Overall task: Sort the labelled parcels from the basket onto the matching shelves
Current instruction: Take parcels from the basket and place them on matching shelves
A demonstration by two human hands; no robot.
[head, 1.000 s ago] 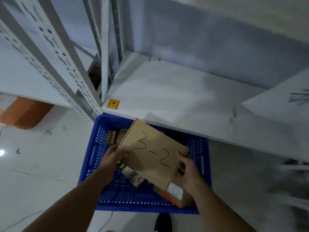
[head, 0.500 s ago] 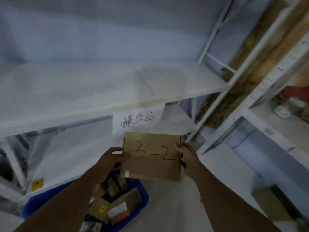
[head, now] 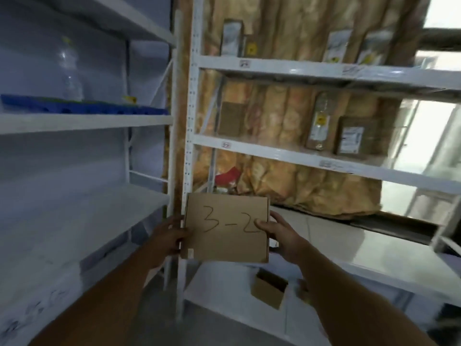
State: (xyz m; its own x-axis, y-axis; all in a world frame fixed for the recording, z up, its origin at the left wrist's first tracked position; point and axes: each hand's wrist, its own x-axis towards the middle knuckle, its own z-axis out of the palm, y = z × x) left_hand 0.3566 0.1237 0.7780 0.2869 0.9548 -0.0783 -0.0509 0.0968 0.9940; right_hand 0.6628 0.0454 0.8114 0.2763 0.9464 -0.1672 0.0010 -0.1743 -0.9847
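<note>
Seemingly light and stiff, flat cardboard parcel marked 3-2, gripped at opposite side edges by left hand and right hand.

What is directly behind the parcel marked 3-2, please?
A red packet shows just above the parcel, on the white rack; whatever lies lower behind the cardboard is covered.

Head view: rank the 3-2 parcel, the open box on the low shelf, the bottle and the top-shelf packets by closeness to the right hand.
1. The parcel: gripped by the right hand, at its left.
2. The open box: lowest shelf, just below the hand.
3. The bottle: middle shelf, up and right.
4. The packets: top shelf, highest.
</note>
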